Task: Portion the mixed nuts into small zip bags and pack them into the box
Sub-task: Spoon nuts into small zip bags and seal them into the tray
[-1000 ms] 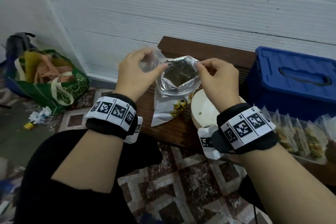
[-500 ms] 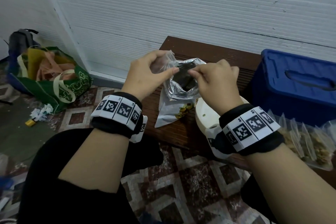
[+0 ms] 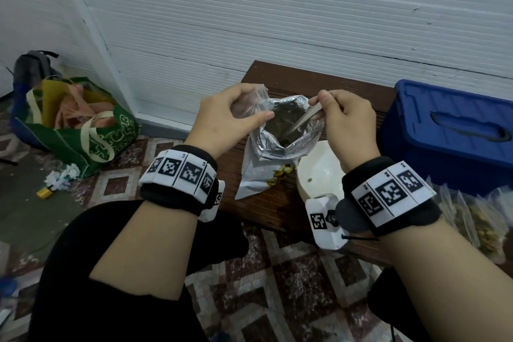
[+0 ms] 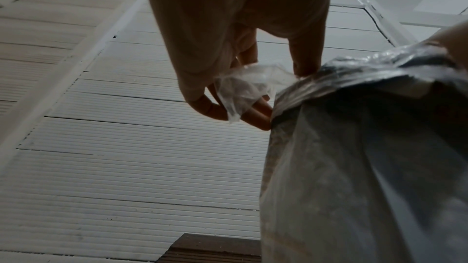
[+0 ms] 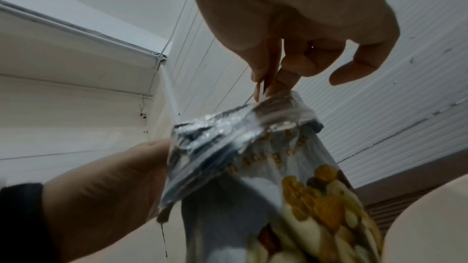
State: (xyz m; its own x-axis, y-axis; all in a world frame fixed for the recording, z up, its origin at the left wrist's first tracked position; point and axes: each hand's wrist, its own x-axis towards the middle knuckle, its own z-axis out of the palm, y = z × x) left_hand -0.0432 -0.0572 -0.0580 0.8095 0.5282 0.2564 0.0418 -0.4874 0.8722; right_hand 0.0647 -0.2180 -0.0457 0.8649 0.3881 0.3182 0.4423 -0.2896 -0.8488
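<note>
On the brown slatted bench (image 3: 280,211), against the white ribbed wall (image 3: 277,22): foil nut bag (image 3: 266,175) standing roughly upright, long axis near vertical and leaning slightly toward the left, mouth pointing up and spread wide, dark contents visible inside, printed nuts on the lower front. Left hand (image 3: 224,119) at the left edge of the mouth, fingers curled and pinching a crumpled clear small zip bag (image 3: 249,100); thumb tip pressed to the foil rim; confirmed from the left wrist view, left hand (image 4: 228,47) with the clear bag (image 4: 243,87) bunched between the fingers, just beside the foil bag (image 4: 354,147). Right hand (image 3: 347,119) at the right edge of the mouth, thumb and forefinger pinching a thin pale scoop handle (image 3: 302,119), long axis slanting down and left into the opening, working end hidden inside. Right wrist view: right hand (image 5: 291,17) pinching the handle (image 5: 271,63) just above the bag rim (image 5: 240,119), remaining fingers loosely bent and apart. White bowl (image 3: 319,172) just right of the foil bag, touching or nearly so. Blue lidded box (image 3: 444,130) farther right, lid closed. Filled zip bags (image 3: 472,219) in a row in front of the box. Green tote bag (image 3: 83,130) on the tiled floor (image 3: 277,286), well apart to the left.
</note>
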